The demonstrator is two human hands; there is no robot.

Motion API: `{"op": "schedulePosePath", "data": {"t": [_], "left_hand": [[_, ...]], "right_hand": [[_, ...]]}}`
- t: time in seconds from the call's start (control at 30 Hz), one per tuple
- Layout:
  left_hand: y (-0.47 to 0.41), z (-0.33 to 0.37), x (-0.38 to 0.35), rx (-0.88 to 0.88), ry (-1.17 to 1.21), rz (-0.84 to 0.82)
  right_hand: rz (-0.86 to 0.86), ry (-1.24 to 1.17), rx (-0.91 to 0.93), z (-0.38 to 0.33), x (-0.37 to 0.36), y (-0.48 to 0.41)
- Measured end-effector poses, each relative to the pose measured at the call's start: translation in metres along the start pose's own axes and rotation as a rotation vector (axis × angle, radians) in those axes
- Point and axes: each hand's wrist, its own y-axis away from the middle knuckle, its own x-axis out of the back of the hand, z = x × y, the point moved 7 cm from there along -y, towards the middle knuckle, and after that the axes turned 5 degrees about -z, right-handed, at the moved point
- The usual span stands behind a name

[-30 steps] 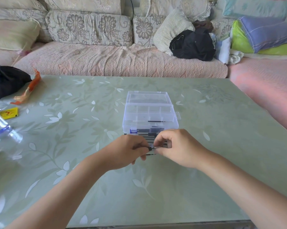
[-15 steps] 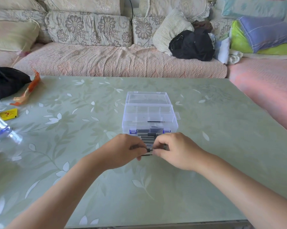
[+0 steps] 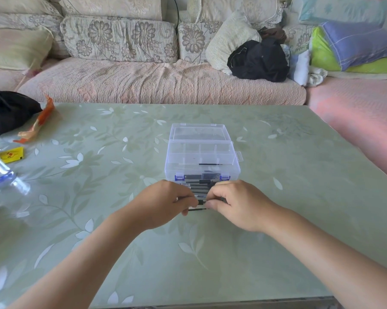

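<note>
A clear plastic compartment box (image 3: 201, 157) with blue latches lies open on the green table (image 3: 277, 219), its lid folded back. One thin black rod lies in a near compartment. Just in front of the box is a row of black rod-like pieces (image 3: 199, 185), partly hidden by my hands. My left hand (image 3: 163, 204) and my right hand (image 3: 237, 202) meet over them, each pinching an end of one thin black rod (image 3: 200, 202). A second thin rod shows just below my fingertips.
A clear plastic bottle (image 3: 3, 175) lies at the left edge, with a yellow packet (image 3: 11, 155), an orange wrapper (image 3: 37, 123) and a black bag (image 3: 5, 110) behind it. A sofa with cushions and a black garment (image 3: 258, 60) runs along the far side.
Both hands have stayed together in front of the box, drawing slightly nearer to me with the thin rod between them. The box has not moved.
</note>
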Motion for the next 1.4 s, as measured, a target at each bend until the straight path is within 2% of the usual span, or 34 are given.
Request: {"op": "schedulePosePath", "data": {"t": [0.23, 0.37, 0.5, 0.67, 0.8, 0.9, 1.03, 1.4], "left_hand": [[-0.002, 0.001, -0.004, -0.01, 0.1, -0.039], [0.0, 0.004, 0.005, -0.053, 0.01, 0.058], [-0.002, 0.003, 0.007, -0.063, -0.003, 0.105], [-0.003, 0.013, 0.01, -0.113, -0.265, 0.224], [-0.006, 0.011, 0.01, -0.076, -0.338, 0.27], [-0.008, 0.009, 0.01, -0.053, -0.331, 0.266], [-0.011, 0.008, 0.004, -0.019, -0.256, 0.22], [-0.013, 0.003, -0.012, 0.018, -0.096, 0.13]], "right_hand": [[0.065, 0.091, 0.038, 0.0, 0.007, 0.0], [0.02, 0.008, 0.013, 0.005, 0.008, -0.003], [0.104, -0.026, 0.029, 0.003, 0.014, -0.002], [-0.006, -0.13, -0.075, 0.016, 0.006, -0.004], [0.093, -0.179, -0.15, 0.034, 0.031, 0.006], [0.115, -0.096, -0.259, 0.057, 0.048, 0.019], [-0.016, 0.038, -0.369, 0.075, 0.04, 0.035], [-0.065, 0.188, -0.306, 0.065, 0.021, 0.038]]}}
